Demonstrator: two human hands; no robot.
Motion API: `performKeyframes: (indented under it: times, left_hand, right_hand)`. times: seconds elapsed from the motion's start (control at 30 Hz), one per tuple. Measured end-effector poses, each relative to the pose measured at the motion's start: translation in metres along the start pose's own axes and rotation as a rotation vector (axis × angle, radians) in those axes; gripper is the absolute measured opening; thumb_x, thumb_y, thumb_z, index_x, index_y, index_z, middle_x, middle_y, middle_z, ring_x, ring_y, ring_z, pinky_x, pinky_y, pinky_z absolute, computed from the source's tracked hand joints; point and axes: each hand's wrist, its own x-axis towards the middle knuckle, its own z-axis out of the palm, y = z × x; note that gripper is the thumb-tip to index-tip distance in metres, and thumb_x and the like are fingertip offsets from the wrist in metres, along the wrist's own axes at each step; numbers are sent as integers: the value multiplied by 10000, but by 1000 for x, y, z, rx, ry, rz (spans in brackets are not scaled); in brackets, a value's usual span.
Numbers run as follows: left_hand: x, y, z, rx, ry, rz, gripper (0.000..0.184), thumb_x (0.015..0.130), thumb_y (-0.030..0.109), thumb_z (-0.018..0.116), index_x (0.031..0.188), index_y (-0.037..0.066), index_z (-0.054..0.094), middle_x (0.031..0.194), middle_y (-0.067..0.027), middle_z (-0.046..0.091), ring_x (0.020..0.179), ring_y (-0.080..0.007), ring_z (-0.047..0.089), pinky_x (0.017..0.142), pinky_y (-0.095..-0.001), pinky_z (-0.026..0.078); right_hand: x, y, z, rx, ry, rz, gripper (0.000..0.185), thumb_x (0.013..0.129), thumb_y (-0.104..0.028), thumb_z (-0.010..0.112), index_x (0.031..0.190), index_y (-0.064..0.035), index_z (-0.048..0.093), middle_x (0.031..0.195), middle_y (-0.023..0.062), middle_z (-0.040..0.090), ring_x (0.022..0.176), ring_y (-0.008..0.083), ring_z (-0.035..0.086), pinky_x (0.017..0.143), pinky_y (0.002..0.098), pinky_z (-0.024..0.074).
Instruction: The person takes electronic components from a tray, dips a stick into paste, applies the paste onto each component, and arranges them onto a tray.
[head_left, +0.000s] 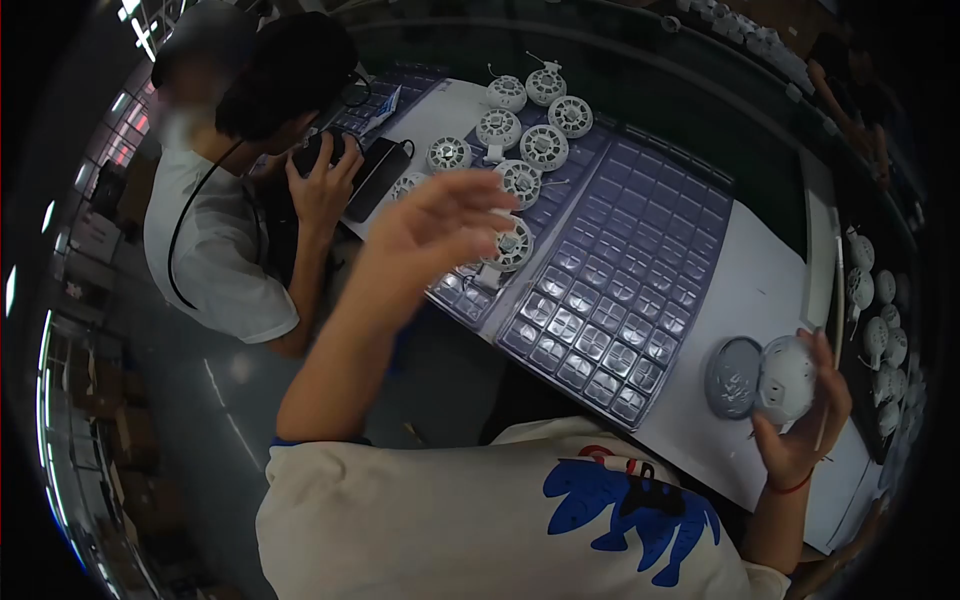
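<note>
"Right hand (800, 430)?"
"Thumb and fingers pinching the edge of 1 pale grey, smooth, rounded shell (787, 378), small dark holes in its face. Just beside it, 1 blue-grey round shell (733, 377), glossy and rippled. Both at the right part of the white, flat tabletop (765, 265)."
"Left hand (425, 225)?"
"Raised, fingers loosely spread and bent, near at least 8 white, round, spoked units (543, 147). Motion-blurred; contact, cannot tell."
"Between the hands?"
"1 shiny, purple-tinted clear plastic tray (625, 270), square pockets in rows."
"Hard to make out?"
"Spoked units partly covered by the left hand; 1 black object (322, 150) largely covered by a co-worker's hands (325, 180); right-hand fingers partly behind the pale shell; outer edges lost in darkness."
</note>
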Motion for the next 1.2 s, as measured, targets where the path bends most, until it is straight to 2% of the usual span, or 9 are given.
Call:
performKeyframes:
  times: [0.03, 0.1, 0.17, 0.3, 0.43, 0.6, 0.8, 1.0, 1.2]
  left_hand:
    - [14, 12, -32, 106, 232, 19, 425, 809, 14, 605, 1219, -14, 498, 1131, -141, 591, 1024, -208, 584, 824, -286, 496]
    - [51, 16, -83, 446, 408, 89, 408, 817, 95, 604, 1198, -25, 523, 1106, -161, 614, 997, -211, 604, 802, -315, 505]
    - [98, 6, -148, 1076, 262, 18, 381, 788, 104, 630, 1146, -15, 572, 1079, -146, 637, 962, -230, 625, 806, -340, 502]
    - [140, -27, -156, 2060, -65, -438, 499, 650, 262, 729, 1076, 25, 623, 1023, -154, 652, 956, -299, 628, 819, -389, 495]
    - [156, -55, -189, 2129, -152, -606, 537, 599, 326, 757, 1030, 28, 643, 986, -158, 659, 941, -298, 629, 794, -389, 501]
    - [169, -52, -218, 1848, -233, -688, 553, 554, 307, 790, 1010, 22, 664, 979, -157, 660, 908, -292, 634, 776, -373, 501]
    - [174, -43, -229, 1644, -265, -688, 540, 550, 235, 806, 1024, 22, 661, 945, -166, 660, 889, -274, 633, 785, -347, 494]
    - [173, -23, -244, 1445, -412, -604, 549, 608, 176, 782, 1105, 21, 611, 959, -173, 657, 904, -252, 628, 794, -337, 486]
    - [178, -21, -235, 1456, -468, -693, 561, 629, 169, 773, 1138, 22, 589, 987, -162, 657, 932, -257, 621, 824, -340, 475]
  right_hand:
    - [0, 2, -4, -37, 42, 25, 761, 701, -145, 757, 1323, -115, 320, 1366, 261, 382, 1215, 421, 446, 992, 507, 409]
    - [-1, 9, -25, -172, 34, 33, 770, 710, -135, 746, 1341, -110, 304, 1373, 265, 366, 1218, 425, 440, 983, 510, 417]
    - [-10, 9, -34, -220, 77, 71, 755, 709, -119, 743, 1334, -91, 320, 1359, 264, 382, 1209, 421, 450, 977, 505, 425]
    - [-24, 8, -33, -249, 118, 131, 725, 707, -87, 736, 1322, -54, 352, 1332, 264, 416, 1191, 412, 470, 966, 494, 439]
    - [-25, 8, -23, -247, 123, 170, 697, 704, -55, 729, 1309, -17, 385, 1304, 263, 449, 1174, 404, 490, 954, 484, 454]
    - [-23, 5, -20, -298, 126, 216, 663, 701, -15, 720, 1293, 29, 425, 1270, 262, 490, 1151, 393, 515, 939, 470, 472]
    - [-44, 13, -30, -624, 23, 276, 697, 679, -33, 737, 1299, 49, 428, 1247, 225, 531, 1125, 348, 550, 952, 435, 467]
    - [-2, 13, -12, -517, -64, 291, 679, 694, -30, 714, 1301, 65, 425, 1292, 203, 506, 1185, 299, 515, 985, 380, 432]
    - [30, 20, 25, -404, 31, 64, 695, 753, -66, 712, 1359, -102, 374, 1375, 207, 404, 1189, 443, 460, 955, 527, 440]
